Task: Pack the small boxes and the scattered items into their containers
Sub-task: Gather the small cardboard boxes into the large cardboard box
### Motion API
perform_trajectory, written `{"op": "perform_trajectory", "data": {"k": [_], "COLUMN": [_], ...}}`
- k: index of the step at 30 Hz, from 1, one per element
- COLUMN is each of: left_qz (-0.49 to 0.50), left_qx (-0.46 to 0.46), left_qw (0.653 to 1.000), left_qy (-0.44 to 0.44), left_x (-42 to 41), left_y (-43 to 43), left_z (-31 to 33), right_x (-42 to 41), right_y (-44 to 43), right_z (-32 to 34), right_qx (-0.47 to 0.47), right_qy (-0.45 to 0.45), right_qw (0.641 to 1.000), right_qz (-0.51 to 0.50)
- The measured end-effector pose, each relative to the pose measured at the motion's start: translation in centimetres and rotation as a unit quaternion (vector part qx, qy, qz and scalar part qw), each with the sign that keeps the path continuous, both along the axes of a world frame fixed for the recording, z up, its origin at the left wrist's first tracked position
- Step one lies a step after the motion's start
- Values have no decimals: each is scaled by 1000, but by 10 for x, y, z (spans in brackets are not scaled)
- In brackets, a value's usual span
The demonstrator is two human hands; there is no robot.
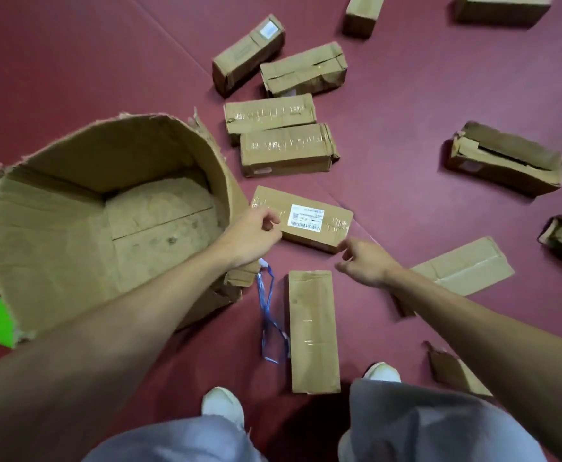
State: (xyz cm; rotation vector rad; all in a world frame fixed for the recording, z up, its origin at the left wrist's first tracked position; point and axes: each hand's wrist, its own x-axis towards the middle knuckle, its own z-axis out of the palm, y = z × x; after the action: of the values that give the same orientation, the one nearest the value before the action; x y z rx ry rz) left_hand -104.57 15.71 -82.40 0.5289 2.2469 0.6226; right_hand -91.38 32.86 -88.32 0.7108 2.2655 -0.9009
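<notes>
Large torn carton upright at left, mouth open. Labelled box flat, just beside carton's rim. Taped small boxes scattered beyond; torn-open box far right.

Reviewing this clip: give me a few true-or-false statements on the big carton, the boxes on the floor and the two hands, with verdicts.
1. The large carton holds nothing. True.
2. The labelled box in the middle bears a white barcode sticker. True.
3. The blue strap lies inside the large carton. False: it lies on the floor, beside a plain box near the feet.
4. The right hand carries a box in the air. False: it holds nothing, and its fingers reach toward the labelled box's near corner.
5. The left hand is at the labelled box's left end. True.
</notes>
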Motion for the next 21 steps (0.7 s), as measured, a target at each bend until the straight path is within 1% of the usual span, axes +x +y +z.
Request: {"op": "perform_trajectory", "data": {"k": [4, 7, 9, 12, 15, 18, 19, 21], "left_qz": [-64, -69, -62, -60, -66, -62, -59, -36], "left_qx": [-19, -12, 7, 18, 1, -24, -29, -36], "left_qw": [997, 995, 995, 995, 994, 994, 994, 996], "left_qy": [46, 65, 79, 80, 82, 83, 83, 78], "left_x": [-16, -31, -39, -48, -58, -64, -64, -63], "left_y": [26, 48, 62, 76, 82, 82, 81, 80], "left_z": [-110, -172, -207, -255, -291, -301, -299, -291], "right_x": [-17, -28, -32, -34, -47, -70, -76, -84], "right_y": [9, 12, 8, 1, 12, 30, 37, 55], "right_z": [-114, -184, -224, -270, -284, -267, -257, -232], "right_qx": [17, 22, 27, 17, -30, 21, 30, 9], "right_qy": [-8, -26, -52, -110, -116, -91, -81, -69], "right_qw": [998, 994, 983, 954, 937, 917, 919, 932], "right_qz": [53, 108, 176, 279, 328, 388, 385, 355]}}
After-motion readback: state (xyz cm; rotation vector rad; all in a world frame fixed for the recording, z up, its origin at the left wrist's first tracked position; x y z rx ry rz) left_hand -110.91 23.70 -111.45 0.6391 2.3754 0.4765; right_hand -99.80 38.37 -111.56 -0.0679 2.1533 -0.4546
